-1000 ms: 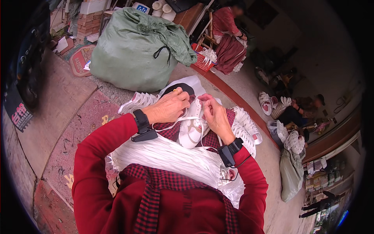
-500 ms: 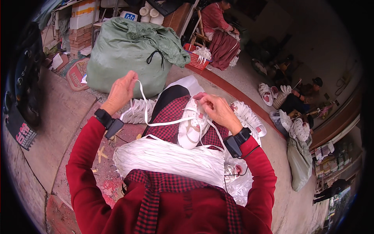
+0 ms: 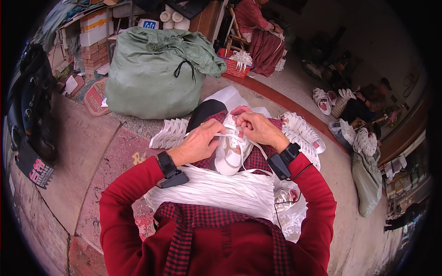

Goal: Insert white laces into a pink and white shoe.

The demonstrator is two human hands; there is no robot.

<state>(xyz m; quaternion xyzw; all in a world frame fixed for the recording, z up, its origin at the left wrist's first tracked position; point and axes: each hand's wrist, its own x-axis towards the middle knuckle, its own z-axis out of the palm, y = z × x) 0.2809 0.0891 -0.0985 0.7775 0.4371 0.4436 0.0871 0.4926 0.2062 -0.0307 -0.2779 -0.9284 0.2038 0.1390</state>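
Head view: a white lace-up sneaker [image 3: 227, 160] is lying at the middle of the frame, over a red-and-black checked apron [image 3: 258, 160] and just above a bundle of white laces [image 3: 212, 191]. Its long axis is running nearly up and down the frame, toe pointing to the lower edge, ankle end tipping slightly right. Both hands are flanking it, apart from each other. The right hand [image 3: 260, 130] is the nearer, its curled fingers clamping the upper end; the left hand [image 3: 199, 141] is coming in from the left, fingertips beside the eyelets where a white lace [image 3: 231, 136] is crossing. Whether they are pinching that lace, I cannot tell. Half a second earlier the left hand was stretching a lace toward the upper left; now it is sitting beside the sneaker, while the right is keeping its place.
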